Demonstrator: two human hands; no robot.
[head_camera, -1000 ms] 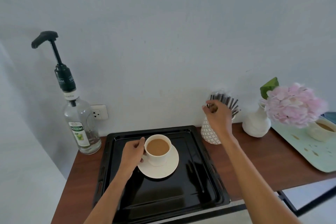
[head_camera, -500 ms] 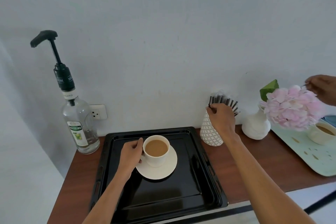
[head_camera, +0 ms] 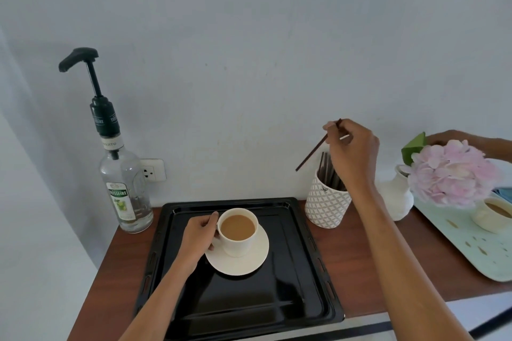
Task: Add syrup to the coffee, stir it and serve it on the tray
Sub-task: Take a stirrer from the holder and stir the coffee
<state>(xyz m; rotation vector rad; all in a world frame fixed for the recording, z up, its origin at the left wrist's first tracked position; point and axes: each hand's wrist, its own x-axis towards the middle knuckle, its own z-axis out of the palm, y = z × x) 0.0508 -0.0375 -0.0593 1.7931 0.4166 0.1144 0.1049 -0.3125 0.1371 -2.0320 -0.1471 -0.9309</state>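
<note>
— Black tray (head_camera: 310,279) on the tabletop (head_camera: 368,271): where's the coffee cup (head_camera: 237,231)?
— On its saucer (head_camera: 243,263) there, left hand (head_camera: 198,241) closed on its side.
— Right hand (head_camera: 353,151)?
— Pinching one dark stirrer (head_camera: 314,151) above the patterned holder (head_camera: 327,206).

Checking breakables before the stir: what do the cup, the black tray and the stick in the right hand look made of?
Cup: looks like glazed ceramic, off-white, smooth and thick-walled.
Black tray: probably enamelled or coated metal; it is glossy, mirrors the cup and arm, with a pressed rim and slots.
Stick: thin, dark brown, matte; wood or plastic, cannot tell. The right hand pinches it.
</note>
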